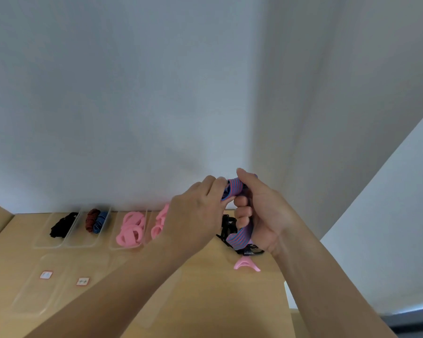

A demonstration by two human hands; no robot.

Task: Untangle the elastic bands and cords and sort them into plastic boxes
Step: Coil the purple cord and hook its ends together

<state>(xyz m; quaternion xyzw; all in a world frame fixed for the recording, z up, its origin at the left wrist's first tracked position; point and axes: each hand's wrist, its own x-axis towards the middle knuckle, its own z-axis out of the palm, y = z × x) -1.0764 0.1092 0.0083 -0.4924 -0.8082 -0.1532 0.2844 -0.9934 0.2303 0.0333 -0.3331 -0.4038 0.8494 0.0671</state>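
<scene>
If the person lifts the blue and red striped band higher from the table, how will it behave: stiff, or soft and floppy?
Probably floppy: the striped band bends and hangs limp between the left hand and right hand. Probably light too, since a few fingers hold it. Its lower end seems to reach the black cords, so it may drag them along.

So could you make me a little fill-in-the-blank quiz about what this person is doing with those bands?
1. Both hands grip a band striped blue and ____.
2. The leftmost box holds ____ bands.
3. One loose pink piece lies on the ____.
4. The right hand is held above a tangle of ____ cords.

Missing words: red; black; table; black
</scene>
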